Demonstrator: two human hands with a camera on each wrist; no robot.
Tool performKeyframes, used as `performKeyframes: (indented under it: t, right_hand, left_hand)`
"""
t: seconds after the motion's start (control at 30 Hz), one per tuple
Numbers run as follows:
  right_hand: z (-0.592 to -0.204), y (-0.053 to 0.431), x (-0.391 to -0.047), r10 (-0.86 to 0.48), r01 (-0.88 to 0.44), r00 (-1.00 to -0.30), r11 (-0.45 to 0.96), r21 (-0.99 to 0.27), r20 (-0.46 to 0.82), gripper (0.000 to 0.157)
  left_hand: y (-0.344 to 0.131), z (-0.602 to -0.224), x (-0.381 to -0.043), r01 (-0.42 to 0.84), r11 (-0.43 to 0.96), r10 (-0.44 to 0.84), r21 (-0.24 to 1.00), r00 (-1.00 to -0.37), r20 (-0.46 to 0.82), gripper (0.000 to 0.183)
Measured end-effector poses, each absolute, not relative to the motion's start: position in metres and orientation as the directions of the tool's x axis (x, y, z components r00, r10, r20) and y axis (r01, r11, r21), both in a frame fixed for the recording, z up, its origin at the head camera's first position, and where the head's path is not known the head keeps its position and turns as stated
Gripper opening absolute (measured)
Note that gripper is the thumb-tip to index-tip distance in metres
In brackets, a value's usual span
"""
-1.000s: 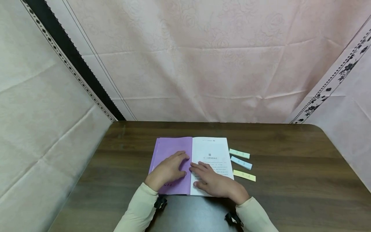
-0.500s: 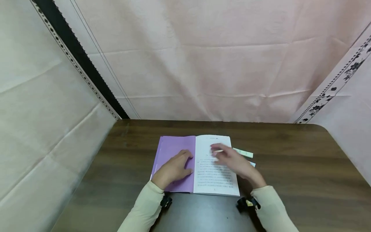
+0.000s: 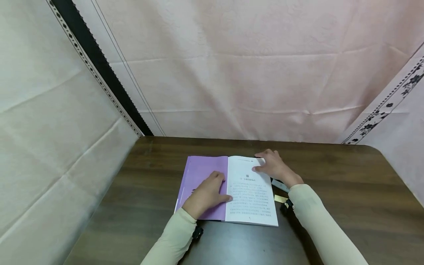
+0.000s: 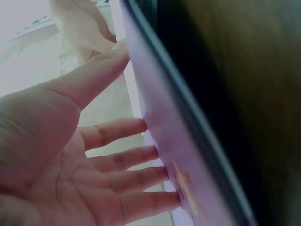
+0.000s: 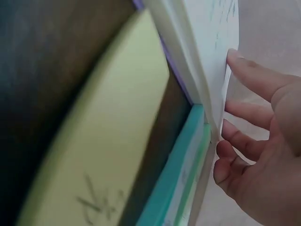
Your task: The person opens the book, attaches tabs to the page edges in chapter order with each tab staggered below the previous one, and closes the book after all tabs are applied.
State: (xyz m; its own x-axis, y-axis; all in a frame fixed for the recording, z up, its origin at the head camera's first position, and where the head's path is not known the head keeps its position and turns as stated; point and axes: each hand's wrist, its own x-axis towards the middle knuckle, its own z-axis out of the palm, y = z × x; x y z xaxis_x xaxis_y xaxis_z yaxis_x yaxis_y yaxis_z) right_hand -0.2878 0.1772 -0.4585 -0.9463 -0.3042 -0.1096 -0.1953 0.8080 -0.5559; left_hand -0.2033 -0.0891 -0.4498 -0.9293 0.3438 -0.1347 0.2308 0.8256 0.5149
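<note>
A book lies open on the table, with a purple page (image 3: 205, 165) on its left and a white printed page (image 3: 250, 198) on its right. My left hand (image 3: 207, 193) rests on the purple page, thumb reaching over the fold; in the left wrist view its spread fingertips (image 4: 141, 176) touch the paper. At the white page's top right corner is my right hand (image 3: 275, 165), its thumb on the print and its other fingers near the top edge. In the right wrist view its fingertips (image 5: 235, 59) meet the page from above.
Right of the book lie a blue paper strip (image 3: 280, 185) and a yellow paper strip (image 3: 280, 198), partly under the right forearm. A green strip (image 5: 194, 176) shows beside the blue one in the right wrist view. Pale cloth (image 3: 232, 73) hangs behind the wooden table (image 3: 159, 176).
My right hand has lifted from the middle of the book and moved up and right to the white page's top corner. My left hand stays on the purple page. The view has shifted slightly.
</note>
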Motion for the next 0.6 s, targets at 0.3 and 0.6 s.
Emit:
performKeyframes:
  t: [0.3,0.6]
  right_hand:
    - [-0.459,0.17,-0.283,-0.277,-0.226,-0.96,0.866,-0.446,-0.051,0.057]
    - [-0.459,0.173,-0.277,-0.248,-0.208,-0.968,0.881,-0.425,-0.04,0.057]
  left_hand:
    - [-0.085,-0.45,-0.204,0.179,0.834,0.301,0.523,-0.94,-0.158,0.074]
    - [-0.082,-0.448,-0.205,0.163,0.829,0.299,0.535,-0.938,-0.177,0.074]
